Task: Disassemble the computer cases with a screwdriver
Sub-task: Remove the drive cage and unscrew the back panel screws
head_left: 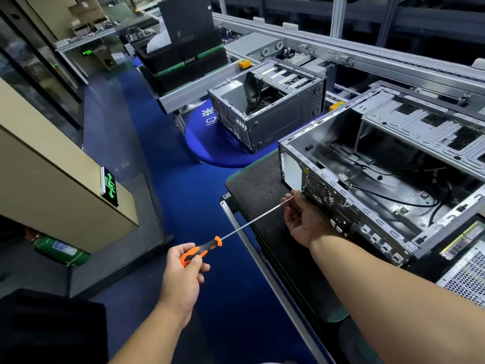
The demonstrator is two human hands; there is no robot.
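left hand (185, 269): curled, gripping | right hand (301, 219): extended, fingers seemingly pinching, partly hidden

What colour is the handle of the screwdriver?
Orange and black: the long-shafted screwdriver's handle, seen in the head view, gripped by the left hand.

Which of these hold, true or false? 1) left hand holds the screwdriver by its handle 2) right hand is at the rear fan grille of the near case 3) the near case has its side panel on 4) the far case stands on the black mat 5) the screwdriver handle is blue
1) The left hand grips the screwdriver by its handle: true.
2) The right hand is at the fan grille of the near case: true.
3) Side panel on: false. The near case is open, its interior and cables showing.
4) False. The far case sits on a blue round platform, not the black mat.
5) False. The handle is orange and black.
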